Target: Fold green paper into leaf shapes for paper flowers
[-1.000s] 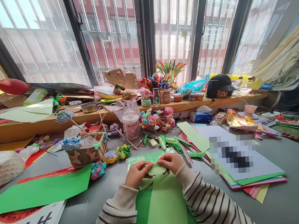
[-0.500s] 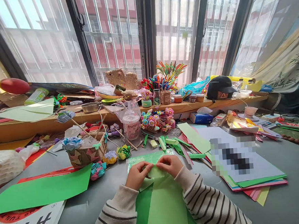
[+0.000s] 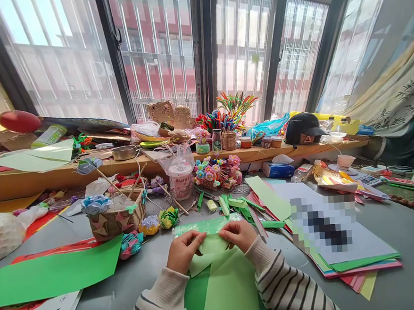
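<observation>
Light-green paper (image 3: 214, 244), one piece, pinched at either side by left hand (image 3: 183, 249) and right hand (image 3: 241, 237), above green sheets (image 3: 231, 288) on grey counter (image 3: 130, 273); basket (image 3: 116, 222) to the left.

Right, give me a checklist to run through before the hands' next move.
1. Left hand gripping the small light green piece: ok, at its left side.
2. Right hand gripping it: ok, at its right side.
3. Crease sharp: cannot tell, too small to see.
4. Long light green sheet lying below the hands: ok.
5. Green scraps apart from the hands: ok, beyond them.
6. Plastic cup upright: ok.
</observation>
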`<action>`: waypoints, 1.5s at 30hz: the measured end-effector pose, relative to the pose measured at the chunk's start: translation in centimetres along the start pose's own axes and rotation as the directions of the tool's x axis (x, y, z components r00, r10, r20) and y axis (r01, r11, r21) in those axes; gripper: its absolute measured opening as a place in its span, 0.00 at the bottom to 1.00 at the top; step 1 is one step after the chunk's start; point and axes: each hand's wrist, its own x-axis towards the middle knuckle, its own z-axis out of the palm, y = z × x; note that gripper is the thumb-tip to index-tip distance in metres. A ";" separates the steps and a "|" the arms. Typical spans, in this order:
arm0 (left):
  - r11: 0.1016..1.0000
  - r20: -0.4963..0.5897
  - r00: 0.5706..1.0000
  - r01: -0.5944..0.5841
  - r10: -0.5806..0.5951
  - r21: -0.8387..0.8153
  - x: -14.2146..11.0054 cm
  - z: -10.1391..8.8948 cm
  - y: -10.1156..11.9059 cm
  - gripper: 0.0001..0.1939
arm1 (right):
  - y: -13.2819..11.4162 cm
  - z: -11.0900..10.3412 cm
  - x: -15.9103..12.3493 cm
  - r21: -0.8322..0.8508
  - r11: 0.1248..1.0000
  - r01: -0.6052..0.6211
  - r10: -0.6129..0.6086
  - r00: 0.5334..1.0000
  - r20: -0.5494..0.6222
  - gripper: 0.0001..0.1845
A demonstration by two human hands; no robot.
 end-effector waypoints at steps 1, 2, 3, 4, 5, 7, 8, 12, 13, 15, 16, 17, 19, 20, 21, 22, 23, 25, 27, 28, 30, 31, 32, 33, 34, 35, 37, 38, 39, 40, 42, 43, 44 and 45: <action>1.000 -0.011 1.000 0.006 -0.006 -0.007 0.0 0.0 -0.1 0.13 | -0.1 0.0 0.0 0.008 1.000 -0.007 0.007 1.000 -0.004 0.17; 1.000 -0.019 1.000 0.011 -0.011 -0.011 0.1 0.0 -0.1 0.13 | -0.2 0.0 -0.1 0.013 1.000 -0.011 0.011 1.000 -0.010 0.18; 1.000 -0.026 1.000 0.016 -0.016 -0.012 0.1 0.0 -0.1 0.13 | -0.3 0.0 -0.1 0.017 1.000 -0.014 0.014 1.000 -0.018 0.18; 1.000 -0.026 0.999 0.019 -0.019 -0.011 0.0 0.0 -0.1 0.14 | -0.4 0.0 -0.1 0.020 1.000 -0.015 0.016 1.000 -0.022 0.18; 1.000 -0.019 1.000 0.020 -0.021 -0.008 0.0 0.0 0.0 0.14 | -0.4 0.0 -0.1 0.025 1.000 -0.017 0.018 1.000 -0.025 0.18; 1.000 0.004 1.000 0.022 -0.022 -0.002 -0.1 -0.1 0.2 0.14 | -0.4 0.0 -0.1 0.040 0.999 -0.027 0.028 0.999 -0.027 0.18; 1.000 0.015 1.000 0.023 -0.023 -0.003 -0.1 -0.1 0.3 0.14 | -0.4 0.0 -0.1 0.049 0.998 -0.035 0.037 0.999 -0.029 0.18; 1.000 0.004 1.000 0.015 -0.015 -0.005 -0.2 -0.1 0.5 0.14 | -0.3 0.0 0.1 0.077 0.994 -0.076 0.080 0.996 -0.042 0.19; 1.000 -0.002 1.000 0.016 -0.016 -0.005 -0.1 -0.1 0.5 0.14 | -0.3 0.0 0.1 0.079 0.993 -0.086 0.090 0.995 -0.046 0.19; 1.000 -0.022 0.999 0.024 -0.024 -0.011 0.0 -0.1 0.3 0.14 | -0.3 0.1 0.2 0.084 0.991 -0.104 0.109 0.993 -0.054 0.19; 0.999 -0.037 0.999 0.029 -0.029 -0.017 0.1 -0.1 0.2 0.14 | -0.3 0.1 0.2 0.087 0.990 -0.112 0.118 0.991 -0.059 0.19; 0.999 -0.056 0.998 0.033 -0.034 -0.027 0.1 -0.1 0.1 0.13 | -0.4 0.1 0.2 0.091 0.989 -0.120 0.126 0.990 -0.063 0.19; 0.998 -0.089 0.995 0.040 -0.045 -0.058 0.2 -0.1 0.0 0.14 | -0.4 0.0 0.1 0.103 0.986 -0.129 0.137 0.988 -0.073 0.20; 0.996 -0.093 0.994 0.043 -0.050 -0.077 0.2 -0.1 0.0 0.14 | -0.4 -0.1 0.1 0.108 0.986 -0.128 0.137 0.988 -0.076 0.20; 0.994 -0.093 0.994 0.048 -0.057 -0.096 0.2 -0.1 0.1 0.14 | -0.4 -0.2 0.1 0.113 0.986 -0.123 0.132 0.988 -0.075 0.20; 0.992 -0.086 0.994 0.056 -0.066 -0.113 0.2 -0.2 0.2 0.14 | -0.4 -0.3 0.1 0.118 0.986 -0.114 0.123 0.990 -0.070 0.21; 0.990 -0.076 0.994 0.065 -0.075 -0.124 0.1 -0.2 0.3 0.14 | -0.5 -0.4 0.1 0.124 0.987 -0.104 0.112 0.992 -0.064 0.21; 0.988 -0.048 0.995 0.080 -0.087 -0.128 0.0 -0.2 0.6 0.14 | -0.5 -0.5 0.1 0.135 0.987 -0.084 0.091 0.994 -0.054 0.22; 0.989 -0.040 0.995 0.085 -0.090 -0.124 -0.1 -0.3 0.8 0.14 | -0.5 -0.5 0.1 0.142 0.987 -0.074 0.083 0.995 -0.057 0.23; 0.989 -0.041 0.995 0.086 -0.092 -0.122 -0.1 -0.3 0.9 0.14 | -0.5 -0.5 0.1 0.144 0.987 -0.072 0.081 0.995 -0.062 0.23; 0.989 -0.042 0.995 0.089 -0.095 -0.116 0.0 -0.4 0.8 0.14 | -0.6 -0.5 0.1 0.143 0.987 -0.070 0.081 0.994 -0.069 0.22; 0.990 -0.041 0.995 0.090 -0.095 -0.110 0.0 -0.4 0.7 0.14 | -0.6 -0.5 0.1 0.139 0.988 -0.071 0.081 0.994 -0.069 0.21; 0.991 -0.039 0.995 0.084 -0.088 -0.101 0.0 -0.4 0.6 0.14 | -0.6 -0.5 0.1 0.134 0.988 -0.073 0.083 0.994 -0.067 0.21; 0.993 -0.037 0.996 0.074 -0.077 -0.088 0.0 -0.4 0.5 0.13 | -0.6 -0.5 0.1 0.128 0.989 -0.077 0.086 0.994 -0.062 0.20; 0.995 -0.037 0.997 0.060 -0.063 -0.076 0.0 -0.4 0.5 0.13 | -0.6 -0.6 0.1 0.122 0.989 -0.082 0.089 0.995 -0.055 0.19; 0.997 -0.040 0.998 0.045 -0.048 -0.067 0.0 -0.4 0.4 0.13 | -0.5 -0.6 0.1 0.117 0.990 -0.084 0.090 0.995 -0.047 0.18; 0.998 -0.028 0.999 0.023 -0.025 -0.060 -0.1 -0.3 0.4 0.13 | -0.5 -0.6 0.1 0.103 0.992 -0.069 0.073 0.997 -0.031 0.16; 0.998 -0.013 1.000 0.015 -0.016 -0.060 -0.1 -0.2 0.4 0.13 | -0.4 -0.5 0.1 0.085 0.995 -0.047 0.050 0.998 -0.024 0.15; 0.998 0.004 1.000 0.007 -0.007 -0.060 -0.1 -0.1 0.5 0.13 | -0.4 -0.4 0.1 0.058 0.998 -0.018 0.019 1.000 -0.019 0.13; 0.998 0.025 1.000 0.001 0.001 -0.058 -0.2 0.1 0.5 0.13 | -0.4 -0.3 0.0 0.025 1.000 0.013 -0.013 1.000 -0.016 0.12; 1.000 0.065 0.998 -0.022 0.023 -0.020 -0.3 0.3 0.6 0.13 | -0.3 0.1 0.0 -0.037 0.997 0.061 -0.062 0.998 -0.007 0.11; 0.999 0.082 0.996 -0.042 0.040 0.016 -0.3 0.4 0.7 0.12 | -0.2 0.2 0.0 -0.058 0.996 0.074 -0.075 0.997 -0.001 0.11; 0.996 0.094 0.994 -0.065 0.059 0.059 -0.4 0.4 0.7 0.12 | -0.2 0.4 0.0 -0.072 0.994 0.081 -0.081 0.997 0.004 0.11; 0.991 0.101 0.992 -0.088 0.078 0.099 -0.4 0.5 0.7 0.12 | -0.1 0.4 0.0 -0.080 0.993 0.084 -0.083 0.996 0.010 0.11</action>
